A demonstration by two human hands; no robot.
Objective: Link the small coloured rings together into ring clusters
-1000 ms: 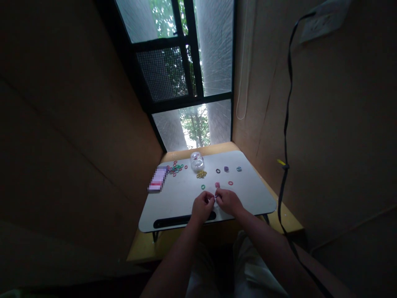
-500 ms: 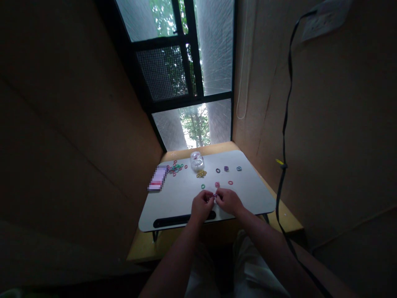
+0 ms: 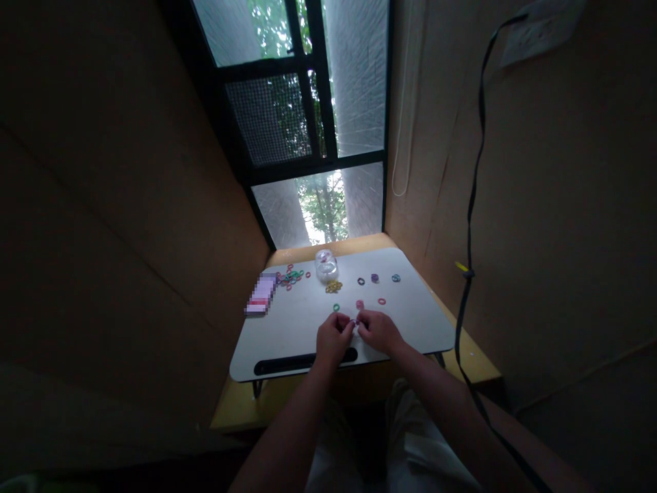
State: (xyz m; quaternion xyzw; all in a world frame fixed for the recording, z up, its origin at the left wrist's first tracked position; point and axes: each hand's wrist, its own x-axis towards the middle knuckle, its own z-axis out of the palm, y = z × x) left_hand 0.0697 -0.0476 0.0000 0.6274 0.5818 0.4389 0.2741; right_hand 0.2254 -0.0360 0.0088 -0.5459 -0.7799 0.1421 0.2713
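Left hand (image 3: 332, 338) and right hand (image 3: 380, 332) are jointly pinching a small purplish piece (image 3: 356, 322) near the white worktop (image 3: 410, 322)'s front edge, likely steadying it

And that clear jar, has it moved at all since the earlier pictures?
No, the clear jar sits at the same spot by the far edge of the white table, just behind the yellow rings.

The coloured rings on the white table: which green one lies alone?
The green ring just beyond the left hand; the other green ones lie in the mixed pile left of the clear jar.
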